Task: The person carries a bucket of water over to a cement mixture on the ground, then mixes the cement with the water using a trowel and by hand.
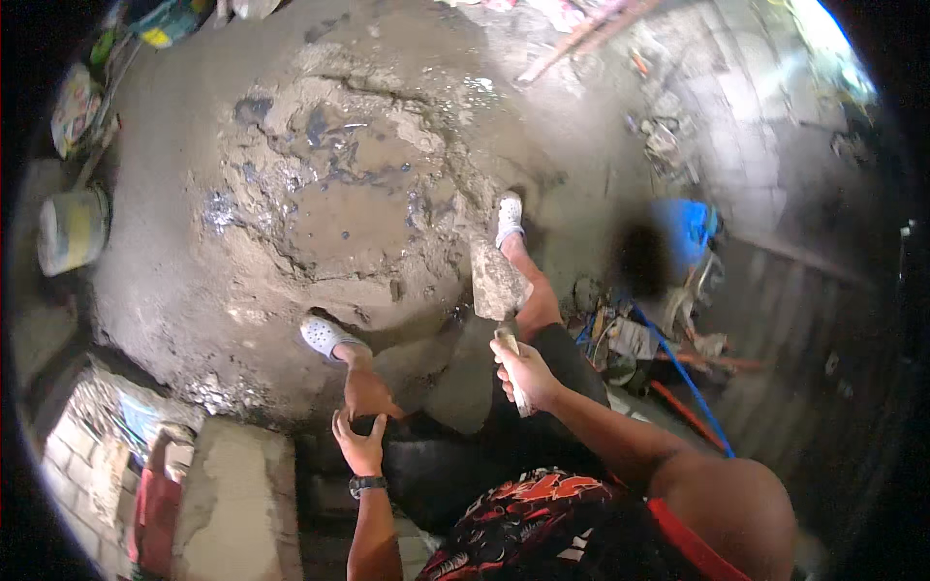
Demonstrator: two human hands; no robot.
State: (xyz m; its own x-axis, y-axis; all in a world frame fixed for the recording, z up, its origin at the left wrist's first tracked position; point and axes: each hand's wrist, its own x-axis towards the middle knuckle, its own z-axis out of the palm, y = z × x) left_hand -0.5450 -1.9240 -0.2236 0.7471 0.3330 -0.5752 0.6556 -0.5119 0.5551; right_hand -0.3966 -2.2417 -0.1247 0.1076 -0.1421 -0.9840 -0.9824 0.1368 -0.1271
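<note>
My right hand (529, 374) grips the pale handle of a mason's trowel (498, 279). The trowel's blade is smeared with dried mortar and points away from me, near my right clog. On my left knee rests my left hand (360, 443), thumb and fingers apart, with a dark watch on the wrist. Ahead lies a wide heap of wet mortar (254, 269) spread on the floor. Brown water (356, 218) pools in the hollow at its middle, with dark patches around it. My feet, in light clogs (327, 336), stand at the heap's near edge.
A whitish bucket (73, 231) stands at the left. A concrete-topped block (232, 501) is at lower left beside a red object (156, 519). Rubbish, a blue container (683, 229) and a blue strip (686, 378) lie at right. Wooden pieces (581, 40) are at the top.
</note>
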